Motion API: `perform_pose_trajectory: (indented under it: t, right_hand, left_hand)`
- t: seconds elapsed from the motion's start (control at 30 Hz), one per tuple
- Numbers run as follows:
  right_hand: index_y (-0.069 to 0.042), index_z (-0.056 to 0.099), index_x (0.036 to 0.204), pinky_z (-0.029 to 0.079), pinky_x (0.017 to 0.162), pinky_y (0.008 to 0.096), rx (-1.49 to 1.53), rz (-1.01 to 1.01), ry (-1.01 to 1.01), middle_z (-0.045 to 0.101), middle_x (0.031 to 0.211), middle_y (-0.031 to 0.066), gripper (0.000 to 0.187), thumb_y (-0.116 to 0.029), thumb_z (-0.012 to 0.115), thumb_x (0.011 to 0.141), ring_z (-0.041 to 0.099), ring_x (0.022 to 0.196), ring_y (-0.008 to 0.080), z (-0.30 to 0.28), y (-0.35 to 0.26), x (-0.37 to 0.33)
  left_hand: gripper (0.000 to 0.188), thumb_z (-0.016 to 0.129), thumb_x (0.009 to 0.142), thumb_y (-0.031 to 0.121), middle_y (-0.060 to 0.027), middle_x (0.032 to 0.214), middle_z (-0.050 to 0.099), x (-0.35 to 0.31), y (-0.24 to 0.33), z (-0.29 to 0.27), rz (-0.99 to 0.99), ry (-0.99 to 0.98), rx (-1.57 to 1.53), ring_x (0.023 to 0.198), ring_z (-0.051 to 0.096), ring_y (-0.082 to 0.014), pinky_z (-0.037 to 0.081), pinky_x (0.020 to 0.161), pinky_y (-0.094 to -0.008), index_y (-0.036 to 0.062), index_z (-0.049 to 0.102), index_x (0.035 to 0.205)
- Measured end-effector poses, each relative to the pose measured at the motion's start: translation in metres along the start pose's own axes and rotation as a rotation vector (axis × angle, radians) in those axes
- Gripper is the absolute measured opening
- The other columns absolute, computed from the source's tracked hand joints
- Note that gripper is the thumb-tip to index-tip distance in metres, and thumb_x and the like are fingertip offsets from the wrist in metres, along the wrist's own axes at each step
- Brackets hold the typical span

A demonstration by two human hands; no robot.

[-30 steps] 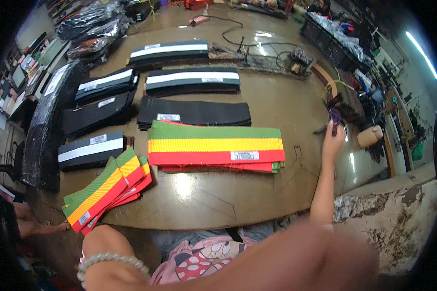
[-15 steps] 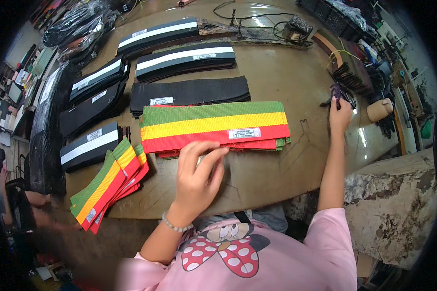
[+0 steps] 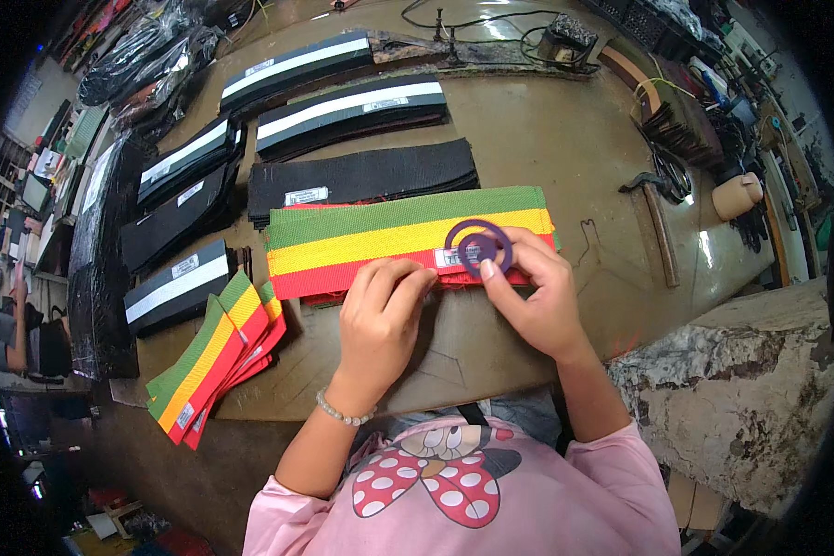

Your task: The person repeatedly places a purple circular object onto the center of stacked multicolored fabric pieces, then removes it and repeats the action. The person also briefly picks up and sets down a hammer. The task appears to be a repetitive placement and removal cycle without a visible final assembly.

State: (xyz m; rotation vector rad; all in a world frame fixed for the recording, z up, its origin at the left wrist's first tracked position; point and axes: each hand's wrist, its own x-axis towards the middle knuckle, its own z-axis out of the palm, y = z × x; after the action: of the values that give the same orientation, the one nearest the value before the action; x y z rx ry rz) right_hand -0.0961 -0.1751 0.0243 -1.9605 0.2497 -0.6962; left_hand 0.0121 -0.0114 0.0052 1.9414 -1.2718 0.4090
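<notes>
A stack of green, yellow and red striped webbing strips [image 3: 343,243] lies in front of me, a white label on its top piece. At the stack's near red edge, my left hand [image 3: 380,301] has its thumb and fingers pinched together; what they hold, if anything, is too small to make out. My right hand [image 3: 537,292] grips a purple tool with round loops [image 3: 504,243] over the label; the rest of the tool is hidden. Left of the stack, several more striped strips [image 3: 195,366] lie fanned out at the table's near edge.
Stacks of black strips [image 3: 361,171], some white-striped [image 3: 352,111], stand behind and to the left. A hammer [image 3: 660,232] lies at right, near a beige spool [image 3: 738,196] and a bundle of brown strips [image 3: 681,134]. Black plastic-wrapped bundles [image 3: 111,250] line the left edge.
My right hand has come from beside the hammer to the striped stack, bringing the purple tool. My left hand stays pinched at the red edge, shifted slightly.
</notes>
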Motion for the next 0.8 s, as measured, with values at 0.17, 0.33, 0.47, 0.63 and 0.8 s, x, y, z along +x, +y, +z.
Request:
perform_pose_trajectory:
  t: [0.17, 0.33, 0.47, 0.63, 0.8]
  right_hand:
    - [0.005, 0.069, 0.094, 0.052, 0.084, 0.0351, -0.112, -0.103, -0.015, 0.065, 0.106, 0.0160, 0.017, -0.006, 0.070, 0.080, 0.064, 0.099, 0.0285, 0.0035, 0.0050, -0.0067]
    - [0.004, 0.069, 0.092, 0.050, 0.087, 0.0357, -0.114, -0.103, -0.012, 0.065, 0.106, 0.0146, 0.015, -0.006, 0.070, 0.080, 0.062, 0.099, 0.0282, 0.0049, 0.0072, -0.0081]
    - [0.003, 0.069, 0.089, 0.049, 0.086, 0.0364, -0.168, -0.128, -0.018, 0.065, 0.105, 0.0140, 0.014, -0.007, 0.071, 0.079, 0.061, 0.098, 0.0284, 0.0061, 0.0050, -0.0071]
    - [0.003, 0.068, 0.086, 0.048, 0.086, 0.0370, -0.181, -0.154, -0.024, 0.065, 0.104, 0.0140, 0.014, -0.007, 0.071, 0.077, 0.061, 0.097, 0.0286, 0.0065, 0.0051, -0.0066]
    - [0.003, 0.066, 0.082, 0.048, 0.085, 0.0366, -0.185, -0.170, -0.033, 0.066, 0.104, 0.0137, 0.013, -0.007, 0.071, 0.076, 0.061, 0.097, 0.0284, 0.0058, 0.0058, -0.0073]
  left_hand:
    - [0.022, 0.073, 0.078, -0.002, -0.0126, 0.097, 0.063, -0.0030, -0.0008, 0.0043, 0.023, 0.042, 0.012, 0.091, 0.061, -0.0328, 0.051, 0.079, -0.0426, 0.0001, 0.064, 0.098]
    - [0.025, 0.072, 0.078, -0.003, -0.0140, 0.099, 0.062, -0.0043, 0.0002, 0.0061, 0.033, 0.051, 0.014, 0.092, 0.060, -0.0339, 0.050, 0.080, -0.0427, -0.0017, 0.062, 0.101]
    - [0.025, 0.071, 0.079, -0.004, -0.0141, 0.099, 0.061, -0.0050, -0.0001, 0.0058, 0.006, 0.051, -0.004, 0.091, 0.060, -0.0336, 0.049, 0.080, -0.0425, -0.0020, 0.061, 0.102]
    - [0.023, 0.070, 0.080, -0.005, -0.0143, 0.098, 0.061, -0.0050, -0.0016, 0.0067, 0.006, 0.046, 0.003, 0.091, 0.060, -0.0332, 0.049, 0.081, -0.0423, -0.0019, 0.061, 0.101]
    - [0.021, 0.069, 0.081, -0.006, -0.0147, 0.097, 0.061, -0.0044, -0.0010, 0.0075, 0.002, 0.044, 0.006, 0.090, 0.060, -0.0323, 0.049, 0.080, -0.0419, -0.0011, 0.061, 0.100]
